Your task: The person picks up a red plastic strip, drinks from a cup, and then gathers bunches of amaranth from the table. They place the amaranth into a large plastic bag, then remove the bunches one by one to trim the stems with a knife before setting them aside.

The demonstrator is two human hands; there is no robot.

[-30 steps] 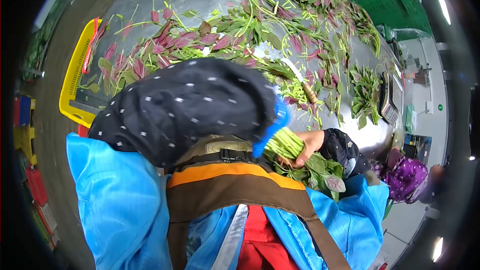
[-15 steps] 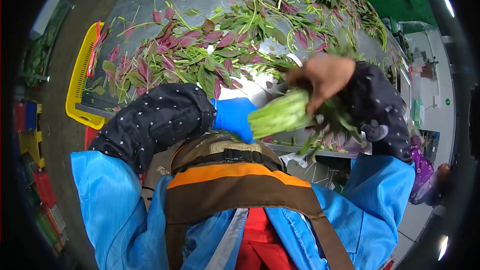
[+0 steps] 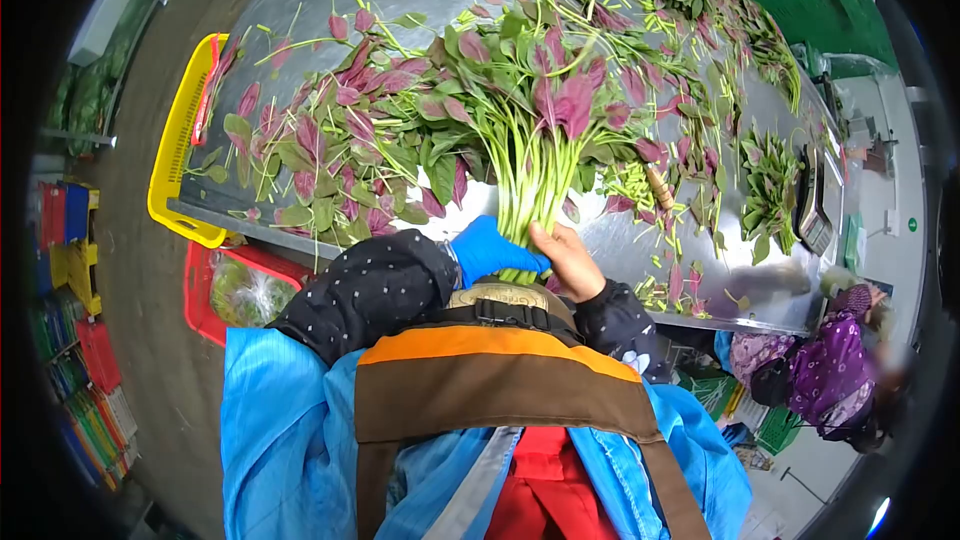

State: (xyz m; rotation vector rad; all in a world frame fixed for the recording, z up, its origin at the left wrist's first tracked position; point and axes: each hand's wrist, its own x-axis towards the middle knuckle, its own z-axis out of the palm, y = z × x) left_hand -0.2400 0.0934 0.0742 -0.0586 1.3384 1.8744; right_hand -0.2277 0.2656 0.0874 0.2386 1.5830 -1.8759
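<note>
A bunch of leafy greens (image 3: 530,175) with long pale green stems and green and purple leaves points away from me over the metal table. My left hand (image 3: 492,250), in a blue glove, is wrapped round the stem ends. Bare, my right hand (image 3: 568,258) grips the same stems from the right side. Loose purple and green leaves (image 3: 320,155) lie to the left of the bunch. Right of it are cut stem pieces (image 3: 625,183) and a wooden-handled tool (image 3: 660,187).
The metal table (image 3: 600,270) holds more greens at the back and a scale (image 3: 815,225) at the right edge. A yellow basket (image 3: 175,155) and a red crate (image 3: 205,300) stand left. A green crate (image 3: 810,0) is back right; a person in purple (image 3: 832,370) is at right.
The bunch has swung from lying sideways to pointing away from me, with its leaves spread over the table. My right hand has moved down and left to the stems beside my left hand.
</note>
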